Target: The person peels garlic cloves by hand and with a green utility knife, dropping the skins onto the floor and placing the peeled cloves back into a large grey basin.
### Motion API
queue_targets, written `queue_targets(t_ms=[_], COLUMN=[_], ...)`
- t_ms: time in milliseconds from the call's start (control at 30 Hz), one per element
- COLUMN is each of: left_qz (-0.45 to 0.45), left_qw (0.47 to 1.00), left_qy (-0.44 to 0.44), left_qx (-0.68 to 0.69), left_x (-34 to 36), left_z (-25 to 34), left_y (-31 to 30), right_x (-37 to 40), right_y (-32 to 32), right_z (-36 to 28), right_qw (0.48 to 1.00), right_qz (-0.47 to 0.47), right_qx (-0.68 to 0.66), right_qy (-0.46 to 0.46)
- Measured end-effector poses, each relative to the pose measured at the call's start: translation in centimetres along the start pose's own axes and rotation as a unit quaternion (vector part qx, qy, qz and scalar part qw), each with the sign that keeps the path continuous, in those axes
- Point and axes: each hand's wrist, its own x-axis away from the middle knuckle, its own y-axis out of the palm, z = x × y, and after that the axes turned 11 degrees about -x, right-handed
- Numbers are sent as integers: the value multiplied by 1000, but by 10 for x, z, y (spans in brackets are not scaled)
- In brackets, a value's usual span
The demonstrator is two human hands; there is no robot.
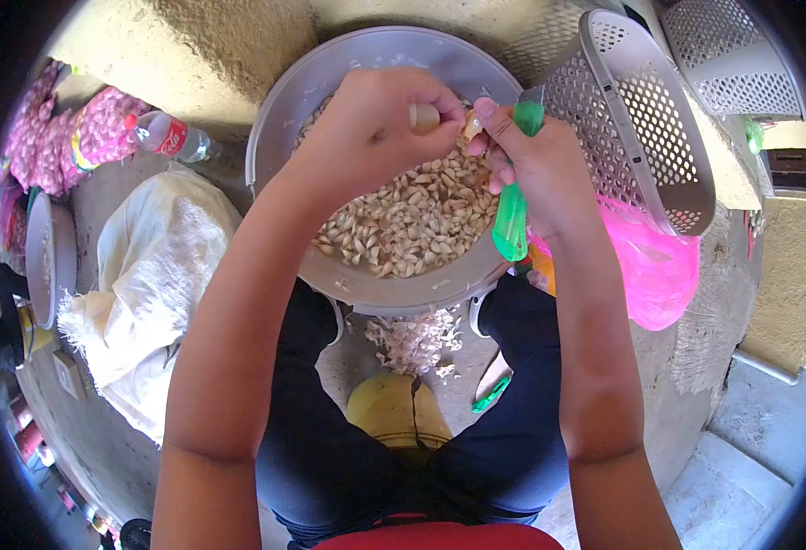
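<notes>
My left hand (389, 119) is above a wide grey basin (279, 101), its fingers curled and pinched at a small garlic clove (470, 128). A beige wrap (424, 117) covers one of its fingers. Close against it, my right hand (545, 165) is closed around a green-handled knife (511, 225), with its thumb and fingertips also at the clove. The knife's blade is mostly hidden or hard to make out. Many loose garlic cloves (403, 220) lie in the basin below both hands.
Grey perforated baskets (636, 119) stand at the right, above a pink plastic bag (650, 266). To the left are a white sack (160, 247), a cola bottle (172, 137) and net bags of garlic (91, 128). Garlic peelings (414, 341) and another green-handled knife (492, 394) lie below the basin.
</notes>
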Motion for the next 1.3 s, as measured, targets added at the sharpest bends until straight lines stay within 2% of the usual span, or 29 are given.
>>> queue_targets(t_ms=[267,600,867,1300], left_qz=[19,71,94,61], left_qw=[997,993,990,986], left_qy=[55,48,43,26], left_qx=[-48,-78,-92,-152], left_x=[1,5,6,8], left_z=[0,6,5,8], left_y=[7,13,17,17], right_x=[1,3,2,2], right_y=[4,15,20,20], right_z=[2,2,4,10], right_qw=[999,996,996,995], right_qz=[28,80,83,97], right_qx=[-41,21,-3,-34], right_qy=[13,-24,-34,-17])
